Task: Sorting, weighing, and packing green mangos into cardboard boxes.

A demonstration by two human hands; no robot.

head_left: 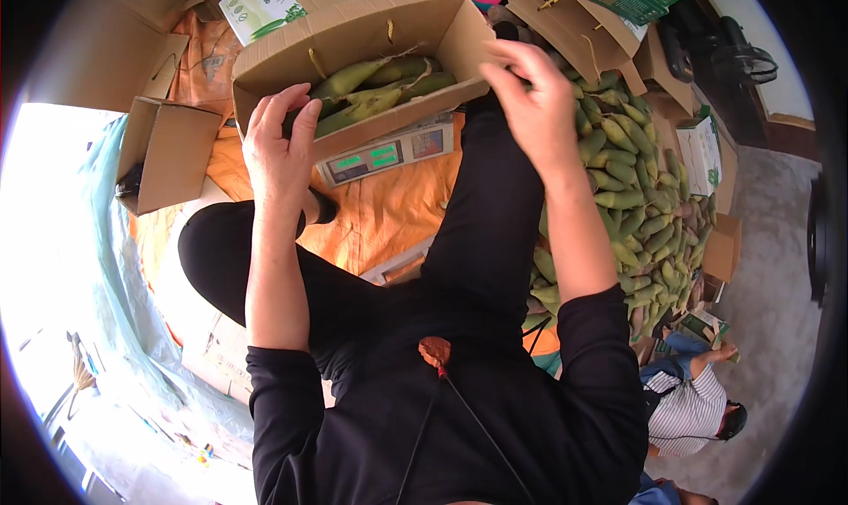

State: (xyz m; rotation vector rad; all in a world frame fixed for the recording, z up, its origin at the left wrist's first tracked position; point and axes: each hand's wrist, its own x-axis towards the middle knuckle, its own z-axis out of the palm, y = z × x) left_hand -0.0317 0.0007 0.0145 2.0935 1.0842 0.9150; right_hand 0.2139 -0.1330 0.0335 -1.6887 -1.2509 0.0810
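An open cardboard box (353,24) with several long green radishes (367,99) inside stands on a digital scale (389,156) with a lit green display. My left hand (280,139) grips the box's near left corner, its fingers and thumb over the rim. At the right end of the box is my right hand (534,99), thumb and forefinger apart close to the rim, with nothing seen between them. Whether those fingertips touch the cardboard, I cannot tell. Two short yellow cord loops (389,31) hang on the box's far inner wall.
A large heap of green radishes (632,196) lies to my right. Open cartons (565,28) stand beyond it, and another carton (168,156) is at left. Orange sheeting (358,222) covers the floor between my legs. Another person (693,408) sits at lower right.
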